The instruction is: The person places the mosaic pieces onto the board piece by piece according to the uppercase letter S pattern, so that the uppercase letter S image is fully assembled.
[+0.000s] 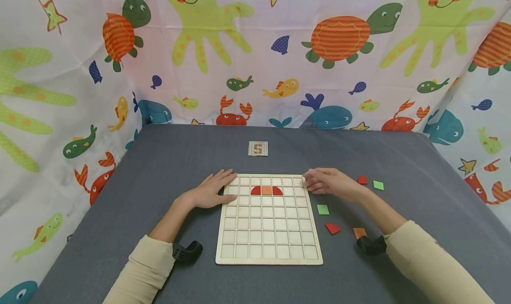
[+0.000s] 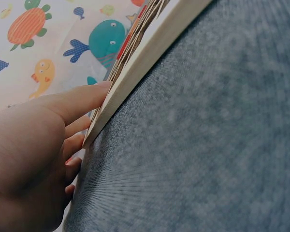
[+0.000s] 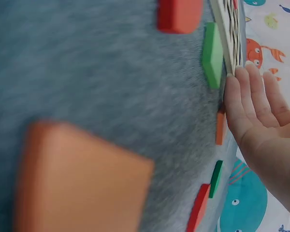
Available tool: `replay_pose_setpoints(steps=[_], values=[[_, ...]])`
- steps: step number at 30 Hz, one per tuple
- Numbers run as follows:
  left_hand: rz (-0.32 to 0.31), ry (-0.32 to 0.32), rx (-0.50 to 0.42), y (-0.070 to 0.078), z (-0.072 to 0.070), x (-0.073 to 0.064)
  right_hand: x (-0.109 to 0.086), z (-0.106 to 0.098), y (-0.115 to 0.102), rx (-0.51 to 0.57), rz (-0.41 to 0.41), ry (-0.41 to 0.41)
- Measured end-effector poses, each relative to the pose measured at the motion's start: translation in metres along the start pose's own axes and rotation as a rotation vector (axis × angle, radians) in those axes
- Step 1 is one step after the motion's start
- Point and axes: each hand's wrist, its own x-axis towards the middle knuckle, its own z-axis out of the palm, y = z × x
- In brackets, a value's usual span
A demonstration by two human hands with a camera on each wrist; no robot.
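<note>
A pale wooden grid board (image 1: 269, 262) lies flat on the table. In its second row from the far side, an orange square (image 1: 266, 190) sits between two red rounded pieces (image 1: 256, 191). My left hand (image 1: 209, 191) rests at the board's upper left edge with fingers spread; in the left wrist view the thumb (image 2: 87, 100) lies against the rim. At the upper right corner, my right hand (image 1: 329, 182) touches the board's side with extended fingers (image 3: 237, 101). Neither hand holds a piece.
Right of the board lie green squares (image 1: 323, 210) (image 1: 378, 185), red pieces (image 1: 332, 228) (image 1: 362, 180) and an orange piece (image 1: 359, 232) beside the right wrist's black camera (image 1: 371, 245). A small pattern card (image 1: 257, 148) lies beyond the board. A sea-animal curtain (image 1: 255, 51) surrounds the grey table (image 1: 191, 148).
</note>
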Motion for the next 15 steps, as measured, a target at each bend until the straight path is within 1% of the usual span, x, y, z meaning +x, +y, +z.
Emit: replay_pose_setpoints(steps=[8,12,15], values=[[-0.004,0.005,-0.006,0.001,-0.001,0.000,-0.015,-0.004,0.011,-0.030,-0.012,-0.036],[-0.007,0.006,-0.004,0.002,-0.001,0.000,-0.024,-0.004,0.014,-0.062,-0.030,-0.062],[-0.003,0.008,-0.005,0.002,-0.001,0.000,-0.030,-0.003,0.016,-0.106,-0.054,-0.052]])
